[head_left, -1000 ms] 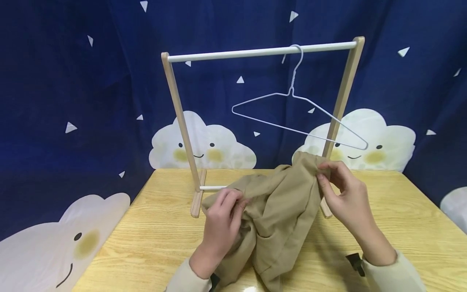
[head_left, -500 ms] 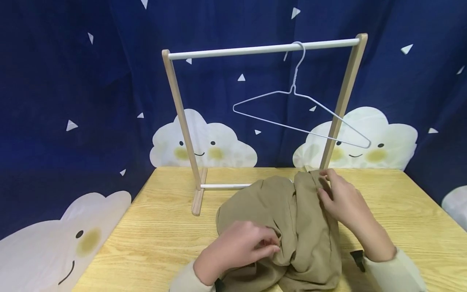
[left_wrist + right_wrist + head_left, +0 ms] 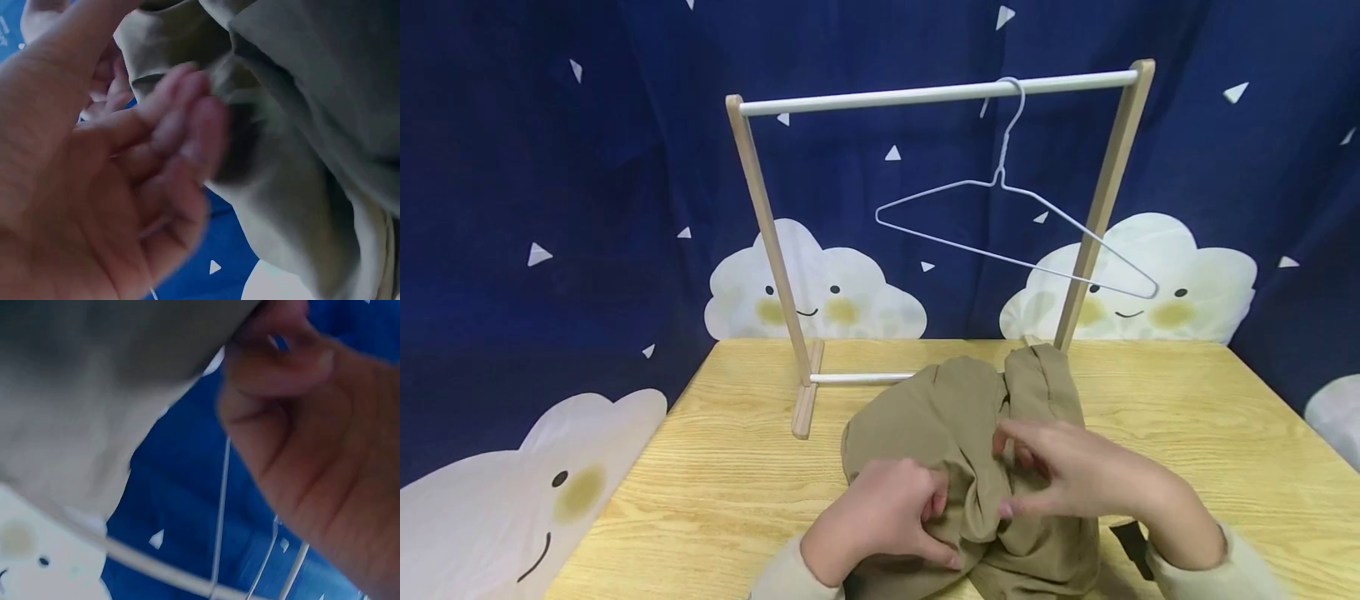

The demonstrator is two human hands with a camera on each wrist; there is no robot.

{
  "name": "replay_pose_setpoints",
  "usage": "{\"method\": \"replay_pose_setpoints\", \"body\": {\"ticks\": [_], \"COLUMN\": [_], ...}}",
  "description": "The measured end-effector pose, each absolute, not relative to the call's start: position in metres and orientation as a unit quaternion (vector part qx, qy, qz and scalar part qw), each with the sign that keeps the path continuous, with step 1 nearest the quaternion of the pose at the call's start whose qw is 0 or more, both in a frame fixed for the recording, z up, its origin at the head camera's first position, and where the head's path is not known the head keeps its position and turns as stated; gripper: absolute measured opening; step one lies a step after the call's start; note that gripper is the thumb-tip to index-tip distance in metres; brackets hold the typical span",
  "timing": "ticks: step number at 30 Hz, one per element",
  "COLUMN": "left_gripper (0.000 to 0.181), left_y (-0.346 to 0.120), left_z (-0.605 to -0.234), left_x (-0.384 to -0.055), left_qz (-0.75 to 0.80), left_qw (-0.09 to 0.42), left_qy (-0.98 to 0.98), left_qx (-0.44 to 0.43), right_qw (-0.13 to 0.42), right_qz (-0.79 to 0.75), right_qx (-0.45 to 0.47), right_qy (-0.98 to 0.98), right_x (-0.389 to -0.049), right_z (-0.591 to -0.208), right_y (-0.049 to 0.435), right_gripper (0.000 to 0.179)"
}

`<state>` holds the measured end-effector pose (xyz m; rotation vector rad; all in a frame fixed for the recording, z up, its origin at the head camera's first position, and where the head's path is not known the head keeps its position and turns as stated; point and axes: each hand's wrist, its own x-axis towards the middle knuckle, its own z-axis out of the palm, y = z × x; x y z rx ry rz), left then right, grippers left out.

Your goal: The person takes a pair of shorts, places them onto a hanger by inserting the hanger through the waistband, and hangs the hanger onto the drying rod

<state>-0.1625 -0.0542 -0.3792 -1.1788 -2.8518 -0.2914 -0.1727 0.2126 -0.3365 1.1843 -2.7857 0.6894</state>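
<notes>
A khaki cloth garment (image 3: 917,417) lies in a crumpled heap on the table, with folds running down its middle. My left hand (image 3: 887,512) is over the heap's near left part, thumb and fingers apart and loosely bent. In the left wrist view the left hand's bent fingers (image 3: 187,125) hold nothing, with the garment (image 3: 294,187) beside them. Over the right-hand folds is my right hand (image 3: 1075,467), its thumb and fingers spread with a gap between them. The right wrist view has this hand (image 3: 337,437) blurred beside the cloth (image 3: 81,406).
Behind the garment stands a small wooden rack (image 3: 767,225) with a white top bar (image 3: 880,98). A white wire hanger (image 3: 955,243) hangs from the bar. The light wood table (image 3: 715,475) extends to both sides, with a dark blue cloud-print curtain (image 3: 587,125) behind.
The garment has been lowered into a heap on the table. My left hand moved toward me and let go. My right hand released the top edge and moved left and toward me.
</notes>
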Motion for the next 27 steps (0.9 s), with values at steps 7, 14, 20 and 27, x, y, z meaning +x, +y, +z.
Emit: {"method": "replay_pose_setpoints", "body": {"ticks": [7, 14, 20, 27], "left_gripper": [0.048, 0.047, 0.027, 0.013], "left_y": [-0.057, -0.061, -0.070, -0.062], "left_z": [-0.384, -0.380, -0.366, -0.363], "left_x": [-0.157, -0.158, -0.165, -0.174], "left_qz": [-0.022, -0.030, -0.126, -0.309], "left_qw": [-0.068, -0.053, 0.060, 0.183], "left_qy": [-0.940, -0.944, -0.938, -0.886], "left_qx": [-0.334, -0.326, -0.319, -0.294], "right_qw": [0.018, 0.088, 0.115, 0.079], "right_qz": [0.132, 0.075, 0.103, 0.213], "right_qx": [0.398, 0.327, 0.319, 0.349], "right_qy": [-0.907, -0.938, -0.935, -0.909], "right_x": [-0.170, -0.178, -0.180, -0.174], "right_z": [-0.355, -0.359, -0.349, -0.341], "right_y": [0.199, 0.209, 0.211, 0.197], "right_gripper": [0.047, 0.037, 0.031, 0.026]}}
